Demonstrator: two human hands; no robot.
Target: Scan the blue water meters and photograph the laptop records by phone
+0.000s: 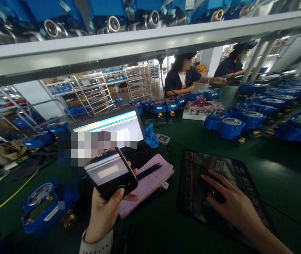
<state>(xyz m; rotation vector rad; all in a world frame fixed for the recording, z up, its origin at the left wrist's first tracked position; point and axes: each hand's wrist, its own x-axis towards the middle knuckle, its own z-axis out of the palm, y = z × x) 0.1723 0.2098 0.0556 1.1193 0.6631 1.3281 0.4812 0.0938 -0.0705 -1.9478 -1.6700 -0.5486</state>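
In left hand [106, 208], gripping phone [110, 173]; with right hand [232, 197], cupping mouse [217, 193]; apparently framing laptop screen [124, 122], next needing steady aim

Bare hands [107, 209] [231, 200], a cream strap [97, 246] with small holes around the left wrist [95, 229], bare right forearm [264, 233].

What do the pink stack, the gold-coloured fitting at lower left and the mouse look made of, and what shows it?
Pink stack: matte paper, judging by its thin, layered edges.
Gold-coloured fitting: probably brass, from its yellow metallic shine; plating is possible.
Mouse: likely black plastic, with a smooth, faintly glossy shell.
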